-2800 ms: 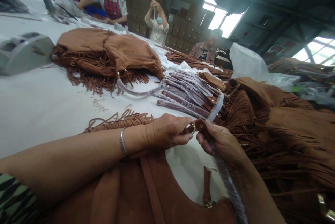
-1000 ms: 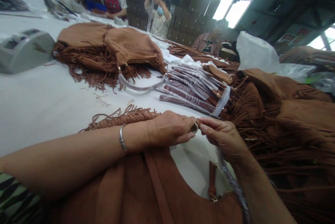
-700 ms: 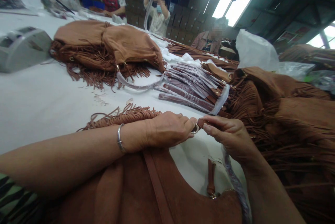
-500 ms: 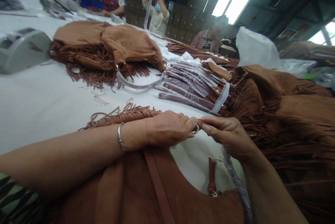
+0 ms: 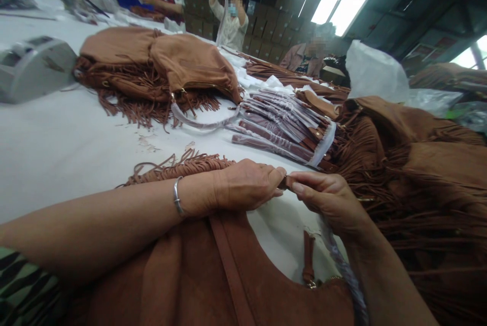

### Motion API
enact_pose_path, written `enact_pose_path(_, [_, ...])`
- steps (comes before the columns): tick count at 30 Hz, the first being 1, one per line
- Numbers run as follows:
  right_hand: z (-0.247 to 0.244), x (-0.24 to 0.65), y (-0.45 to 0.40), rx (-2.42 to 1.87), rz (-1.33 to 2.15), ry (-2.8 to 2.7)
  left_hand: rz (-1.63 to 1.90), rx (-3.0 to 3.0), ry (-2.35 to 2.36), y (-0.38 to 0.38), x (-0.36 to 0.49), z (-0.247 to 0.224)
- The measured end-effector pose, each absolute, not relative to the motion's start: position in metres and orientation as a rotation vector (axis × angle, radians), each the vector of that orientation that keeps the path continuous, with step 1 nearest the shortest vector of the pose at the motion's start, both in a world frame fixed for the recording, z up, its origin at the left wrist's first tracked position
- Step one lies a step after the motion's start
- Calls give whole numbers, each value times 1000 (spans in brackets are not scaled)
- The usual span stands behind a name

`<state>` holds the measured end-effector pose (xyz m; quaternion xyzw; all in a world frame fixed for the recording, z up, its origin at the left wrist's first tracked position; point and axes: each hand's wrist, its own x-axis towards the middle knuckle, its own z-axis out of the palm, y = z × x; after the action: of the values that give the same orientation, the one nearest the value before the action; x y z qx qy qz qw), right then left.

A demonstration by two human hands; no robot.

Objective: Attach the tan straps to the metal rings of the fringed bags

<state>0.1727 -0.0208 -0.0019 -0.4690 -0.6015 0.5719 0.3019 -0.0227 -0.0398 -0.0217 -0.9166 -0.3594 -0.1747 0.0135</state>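
A brown suede handbag (image 5: 194, 270) lies close in front of me. My left hand (image 5: 247, 185) comes across above it, fingers closed on a small metal ring (image 5: 282, 183). Facing it, my right hand (image 5: 331, 194) pinches the brown leather end of a strap right at the ring. Below that hand hangs the plastic-wrapped strap (image 5: 344, 265). The bag's leather zipper pull (image 5: 308, 255) lies on the white table (image 5: 95, 148) in the bag's curved opening. Brown fringe (image 5: 178, 168) shows beyond my left forearm. My fingers partly hide the join of ring and strap.
Plastic-wrapped straps (image 5: 277, 128) lie ahead. More fringed bags (image 5: 194, 62) sit behind at left, and a large pile (image 5: 437, 163) is at right. A grey tape dispenser (image 5: 38, 69) stands at far left. Several people work across the table.
Both hands stay together. The metal ring has turned and shows less between my fingers. The view has shifted slightly.
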Motion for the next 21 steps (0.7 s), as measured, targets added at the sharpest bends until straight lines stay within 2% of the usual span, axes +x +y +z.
enact_pose_path(5, [0,178,-17,-1211,1421,-1444,-431,-2819,-1123,-41,-23,-20])
enact_pose_path(14, [-11,170,-17,-1217,1361,-1510,-331,-2759,-1177,-43,-21,-16])
enact_pose_path(21, [-14,166,-17,-1198,1354,-1609,-384,-2773,-1112,-44,-23,-19])
